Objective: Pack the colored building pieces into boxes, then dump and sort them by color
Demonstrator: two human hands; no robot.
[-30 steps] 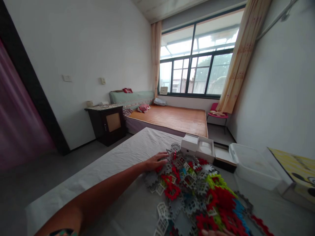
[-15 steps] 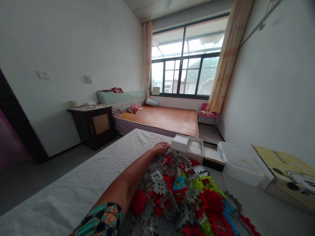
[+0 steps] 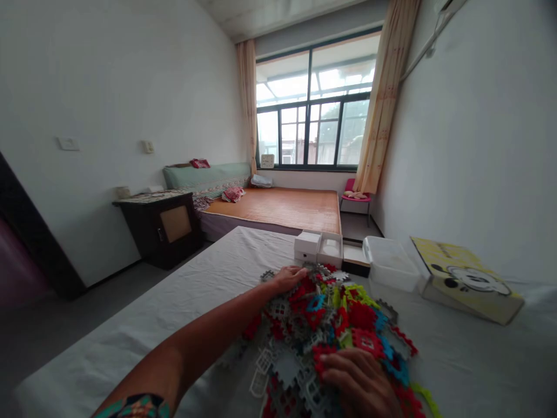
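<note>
- Resting on the far edge of a pile of plastic interlocking pieces (image 3: 343, 316), the left hand (image 3: 289, 278) lies palm down with its fingers curved over red and grey pieces; whether it grips any of them cannot be told.
- The left forearm stretches across the near-left side of the pile, and a patterned sleeve shows at the bottom edge.
- The right hand (image 3: 361, 383) lies flat on the near part of the pile, fingers spread wide, holding nothing and pressing on white and red pieces.
- The pile sits on a bench (image 3: 209, 290) covered with a white cloth, between the two hands; its pieces are red, grey, white, green and blue, heaped over one another.
- Just beyond the pile stand two open white boxes (image 3: 317, 247), side by side and touching.
- To their right sits a clear plastic tub (image 3: 389, 267), and farther right a yellow box with a cartoon mouse (image 3: 465, 284) lies tilted near the wall.
- Past the bench are a low bed with a bamboo mat (image 3: 282, 209), a dark cabinet (image 3: 165, 223) on the left, a pink chair (image 3: 354, 197) and a large window (image 3: 313, 128).
</note>
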